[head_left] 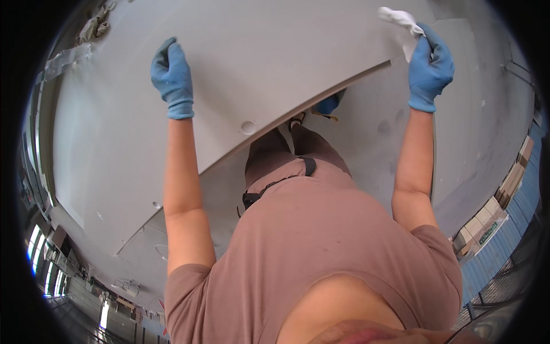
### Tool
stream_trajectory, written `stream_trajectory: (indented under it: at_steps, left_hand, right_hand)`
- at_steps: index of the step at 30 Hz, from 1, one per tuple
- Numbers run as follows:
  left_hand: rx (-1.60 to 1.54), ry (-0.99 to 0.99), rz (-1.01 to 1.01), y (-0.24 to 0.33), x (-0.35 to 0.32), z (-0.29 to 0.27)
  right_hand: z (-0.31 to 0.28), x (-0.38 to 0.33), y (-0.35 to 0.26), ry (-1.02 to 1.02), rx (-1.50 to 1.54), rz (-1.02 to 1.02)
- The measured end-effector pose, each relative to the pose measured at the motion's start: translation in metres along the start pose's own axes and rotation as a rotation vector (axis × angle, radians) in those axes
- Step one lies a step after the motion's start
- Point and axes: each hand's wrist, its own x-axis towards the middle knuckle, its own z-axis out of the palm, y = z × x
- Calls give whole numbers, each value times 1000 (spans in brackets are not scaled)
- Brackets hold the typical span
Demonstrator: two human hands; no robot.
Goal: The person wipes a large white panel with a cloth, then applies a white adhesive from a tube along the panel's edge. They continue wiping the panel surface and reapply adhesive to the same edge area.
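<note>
Right hand (429, 71), gloved in blue, is closed on one end of a white cloth (398, 18), near the right corner of a large grey panel (258, 57). The cloth's long axis slants up and leftward from the grip, its free end pointing away from the person; a shorter fold hangs beside the fingers. Whether it touches the panel, I cannot tell. Left hand (173, 71), also gloved, curls above the panel's left part; its palm is hidden, so any hold cannot be told.

a crumpled white cloth (403, 20) is in the right hand (429, 69).
</note>
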Motion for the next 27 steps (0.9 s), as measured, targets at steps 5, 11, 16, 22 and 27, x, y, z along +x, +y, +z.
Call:
stream_trajectory:
  at_steps: [5,11,16,22,27]
  left_hand:
    - [891,163,805,-63,-27,-8]
    - [941,45,536,-64,-32,-7]
    - [946,0,512,-56,-36,-8]
    - [932,56,577,-62,-34,-9]
    - [879,44,600,-69,-31,-13]
  right_hand:
    - [29,-58,2,-496,12,-115]
    - [48,-111,-17,-713,157,-130]
    - [45,-117,-36,-885,152,-52]
    - [58,-124,-61,-978,66,189]
    - [66,-110,-73,-1114,-100,406]
